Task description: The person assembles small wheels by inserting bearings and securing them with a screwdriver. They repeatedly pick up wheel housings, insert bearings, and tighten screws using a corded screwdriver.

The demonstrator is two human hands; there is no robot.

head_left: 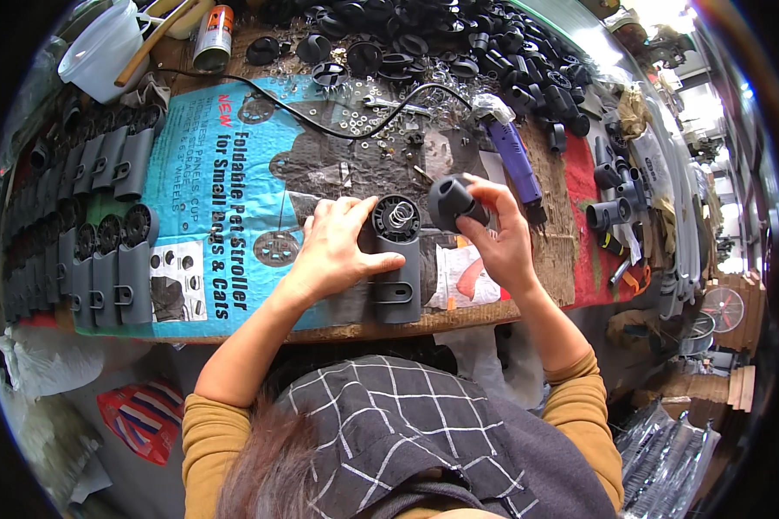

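Note:
A dark grey plastic housing (397,298) lies on the worktable in front of me, its round ribbed end pointing away. A metal coil spring (400,214) sits in that round end. My left hand (339,246) grips the housing from its left side, with the thumb across its middle and the fingertips by the round end. Just right of it, my right hand (504,238) holds a black rounded plastic fitting (456,203) with a short stem, raised beside the spring and apart from it.
Several similar grey housings (134,281) stand in rows at left. Black plastic parts (398,26), loose washers (355,121) and a wrench (394,105) lie at the back. A purple power screwdriver (515,160) with a black cord lies right. A can (214,39) and white bucket (104,52) stand back left.

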